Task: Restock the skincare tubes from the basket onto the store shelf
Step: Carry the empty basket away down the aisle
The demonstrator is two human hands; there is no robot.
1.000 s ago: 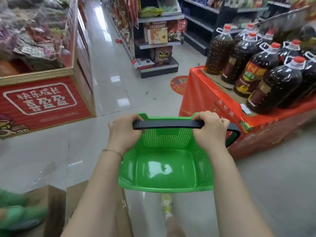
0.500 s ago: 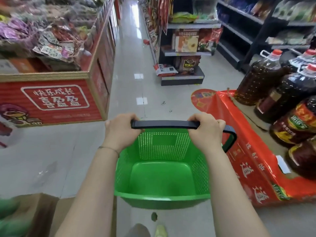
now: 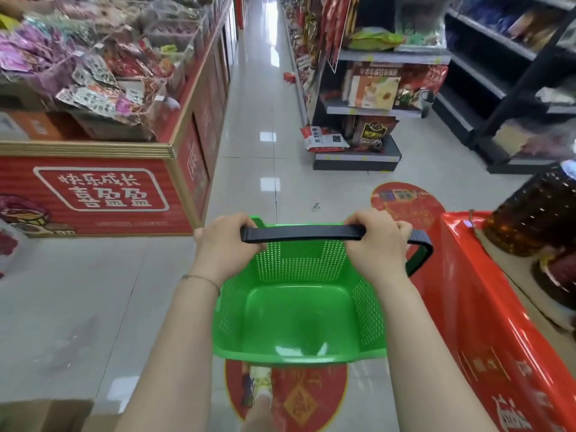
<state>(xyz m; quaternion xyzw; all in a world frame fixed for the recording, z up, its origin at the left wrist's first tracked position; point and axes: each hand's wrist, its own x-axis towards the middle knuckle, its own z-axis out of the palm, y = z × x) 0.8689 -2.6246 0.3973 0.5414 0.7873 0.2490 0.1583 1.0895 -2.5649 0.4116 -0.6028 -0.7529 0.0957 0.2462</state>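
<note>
— Where is the basket?

— The green basket [image 3: 299, 260] hangs low in the middle of the view, right in front of the person and above the pale tiled floor [image 3: 249, 151]. Its walls are dotted with small holes and its smooth bottom shines.

— How is it held?

— By the black handle [image 3: 302, 233] across its top. The left hand [image 3: 224, 244] has its fingers wrapped round the handle's left end. The right hand [image 3: 378, 244] is wrapped round it near the right end, and past that hand the handle bends down to the basket's side. A thin bracelet [image 3: 201, 278] sits on the left wrist.

— What lies underneath?

— A round red sticker [image 3: 311, 397] on the floor, just below the near rim, with one shoe [image 3: 260, 380] on it.

— And around it?

— Just beside the basket on the right is a red stand [image 3: 486, 322] with big dark oil bottles [image 3: 530, 213] on top. Well apart on the left is a red bin [image 3: 93, 194] with white lettering, heaped with snack packets [image 3: 93, 73]. Ahead, an aisle runs away between that bin and a dark shelf [image 3: 374, 110] carrying boxes and bags. A second round sticker [image 3: 405, 201] lies on the floor between that shelf and the basket. A cardboard box [image 3: 46, 414] shows at the bottom left corner.
</note>
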